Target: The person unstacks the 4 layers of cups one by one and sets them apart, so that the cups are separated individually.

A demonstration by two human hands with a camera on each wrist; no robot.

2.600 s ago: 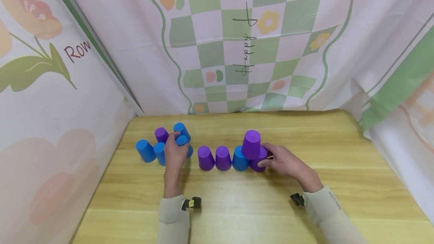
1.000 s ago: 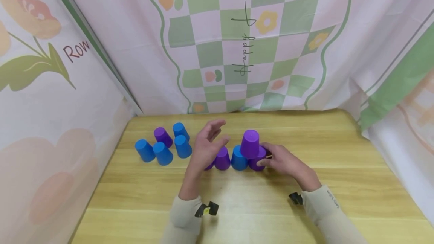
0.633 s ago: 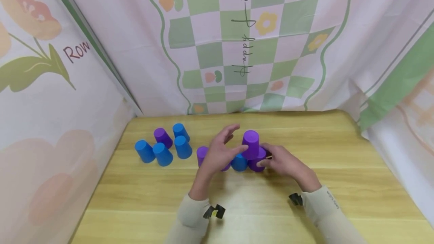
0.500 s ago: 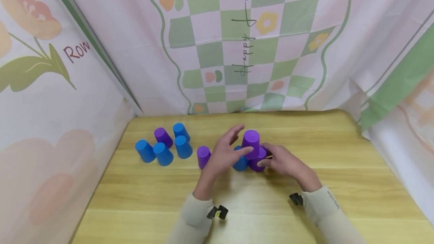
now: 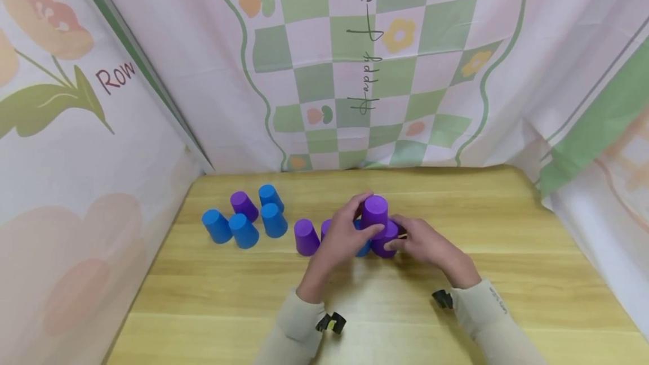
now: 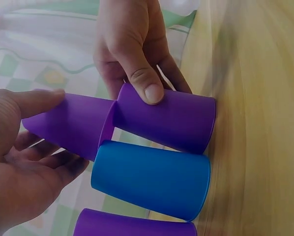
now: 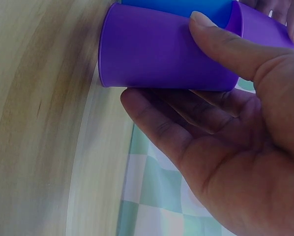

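In the head view an upside-down purple cup (image 5: 376,209) sits atop a row, straddling a blue cup (image 6: 152,177) and the row's rightmost purple cup (image 7: 166,49). My left hand (image 5: 345,239) is around the upper cup, thumb on its near side and fingers on its far side, as the left wrist view also shows. My right hand (image 5: 423,243) holds the rightmost lower cup, thumb in front and fingers behind. Two more purple cups extend the row leftward: one at the end (image 5: 306,237), the other partly hidden behind my left hand.
A loose group of upside-down cups stands at the table's left: a purple cup (image 5: 244,205) and several blue ones, among them a blue cup (image 5: 217,226) at the outer left. The wooden table (image 5: 385,308) meets a patterned curtain (image 5: 350,128) at the back.
My left hand has left the cup group on the left, moved right across the row, and closed around the upper purple cup. The right hand has kept its hold, and the cups look unmoved.
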